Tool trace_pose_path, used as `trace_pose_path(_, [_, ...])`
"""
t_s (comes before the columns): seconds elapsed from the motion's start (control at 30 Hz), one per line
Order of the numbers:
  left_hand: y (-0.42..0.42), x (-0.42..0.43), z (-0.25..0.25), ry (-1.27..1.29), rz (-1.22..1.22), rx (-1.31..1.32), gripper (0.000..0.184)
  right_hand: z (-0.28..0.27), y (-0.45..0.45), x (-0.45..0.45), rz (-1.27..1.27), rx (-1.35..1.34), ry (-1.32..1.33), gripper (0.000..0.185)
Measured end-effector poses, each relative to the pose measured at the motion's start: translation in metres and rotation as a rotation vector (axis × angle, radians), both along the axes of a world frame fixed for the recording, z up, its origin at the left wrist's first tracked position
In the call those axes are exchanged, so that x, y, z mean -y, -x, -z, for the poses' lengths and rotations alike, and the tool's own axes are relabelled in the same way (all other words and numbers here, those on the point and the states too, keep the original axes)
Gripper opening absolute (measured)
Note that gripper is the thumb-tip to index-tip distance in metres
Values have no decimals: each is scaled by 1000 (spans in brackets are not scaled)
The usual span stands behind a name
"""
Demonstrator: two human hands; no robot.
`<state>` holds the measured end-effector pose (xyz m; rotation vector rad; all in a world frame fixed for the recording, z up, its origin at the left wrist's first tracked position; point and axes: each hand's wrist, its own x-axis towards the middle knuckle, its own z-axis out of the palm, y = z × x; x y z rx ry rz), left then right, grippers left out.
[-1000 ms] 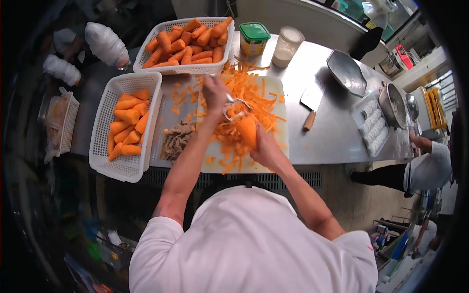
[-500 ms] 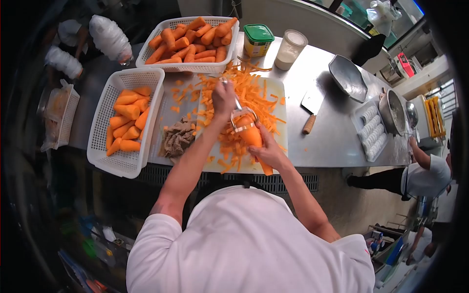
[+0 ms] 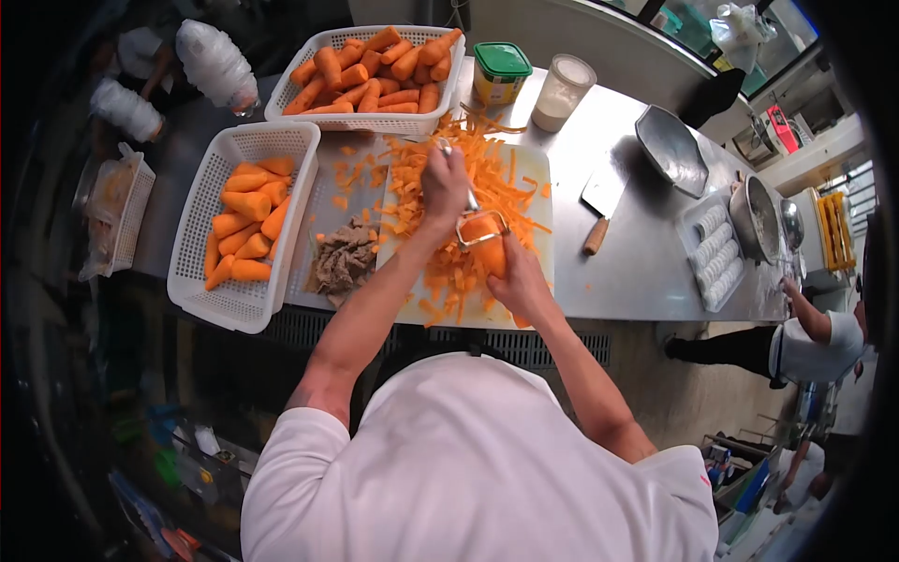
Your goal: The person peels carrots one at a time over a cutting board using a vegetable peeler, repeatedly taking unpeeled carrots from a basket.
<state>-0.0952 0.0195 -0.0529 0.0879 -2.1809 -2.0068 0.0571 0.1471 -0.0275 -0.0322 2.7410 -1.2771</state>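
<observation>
shirt (image 3: 478, 459): white | sleeves (image 3: 304, 445): short | right-sleeve mark (image 3: 705, 480): pink | hands (image 3: 446, 187): bare

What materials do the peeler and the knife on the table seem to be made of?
Peeler: probably polished metal; its frame glints. Knife blade: likely smooth steel, from its pale grey sheen. Knife handle: brown, perhaps wood, though no grain is clear.

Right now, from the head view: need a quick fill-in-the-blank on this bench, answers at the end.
The left hand holds a metal ____ against the carrot.
The carrot is held by the ____ hand.
The lid of the tub beside the clear container is coloured ____.

Missing words: peeler; right; green.
</observation>
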Motion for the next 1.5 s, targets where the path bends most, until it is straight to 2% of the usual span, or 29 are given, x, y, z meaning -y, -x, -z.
trace_pose_path(0.07, [18,9,10,89,-23,13,34,-4,4,2,4,-18,-53,71])
trace_pose_path(0.13, [42,32,19,103,-308,80,34,0,-2,-3,6,-100,-66,70])
trace_pose_path(0.17, [42,36,17,-122,-268,150,34,0,-1,-6,4,-184,-79,70])
trace_pose_path(0.2, [32,28,7,-119,-263,151,34,-2,2,-6,9,-182,-78,70])
trace_pose_path(0.27, [5,2,-3,-39,-45,61,34,-5,2,-3,4,-94,-127,69])
trace_pose_path(0.3, [13,-4,20,8,-25,83,35,-4,4,-3,-2,-100,-129,69])
trace_pose_path(0.4, [40,22,33,67,-180,180,35,10,-2,-10,37,-108,-150,65])
trace_pose_path(0.43, [72,36,78,248,-354,9,32,14,-4,-18,23,-117,-26,66])
trace_pose_path(0.47, [70,42,61,247,-356,6,32,16,-3,-25,7,-123,100,66])
trace_pose_path(0.5, [57,49,29,88,-306,66,31,11,-4,-29,11,-118,105,66])
trace_pose_path(0.57, [39,51,0,-154,-214,122,28,-6,-5,-35,90,464,1129,68])
trace_pose_path(0.63, [16,30,-24,-182,-156,111,29,-2,0,-30,80,468,1045,71])
trace_pose_path(0.7, [5,12,-26,-211,-107,99,30,-1,2,-17,62,475,958,74])
trace_pose_path(0.77, [5,4,-4,-2,60,3,29,-3,-3,-6,80,287,494,77])
trace_pose_path(0.8, [15,10,5,-3,57,6,29,2,-4,-7,78,291,492,77])
trace_pose_path(0.87, [45,31,16,-40,-248,12,29,16,-3,-12,4,-7,233,76])
trace_pose_path(0.9, [44,38,2,-182,-238,114,31,10,-1,-13,4,-14,229,76])
trace_pose_path(0.93, [38,32,-4,-183,-237,112,31,2,-1,-11,25,10,211,76])
trace_pose_path(1.03, [9,-2,-2,-30,35,25,35,3,-2,-5,23,-2,146,77])
trace_pose_path(1.07, [19,3,5,-32,27,25,35,4,-1,-4,-3,-48,96,79])
trace_pose_path(1.17, [51,30,20,-57,-290,139,33,-4,-4,-7,-24,-131,-66,82])
trace_pose_path(1.2, [48,26,8,-59,-288,132,33,-6,1,-9,-22,-138,-68,82])
trace_pose_path(1.27, [16,9,-3,-95,-57,3,35,-4,-3,-8,-17,-73,-151,84])
trace_pose_path(1.3, [5,-1,-12,-10,-25,67,36,-3,-4,-8,-22,-73,-152,84])
trace_pose_path(1.4, [53,22,45,110,-174,131,36,4,-7,-10,-41,-83,-204,82])
trace_pose_path(1.43, [72,35,66,309,-374,-22,35,8,-12,-15,-23,-173,-113,79])
trace_pose_path(1.47, [72,43,51,304,-375,-28,35,10,-11,-21,-8,-267,-22,77])
trace_pose_path(1.5, [63,53,22,107,-335,37,35,7,-8,-31,-4,-265,-20,77])
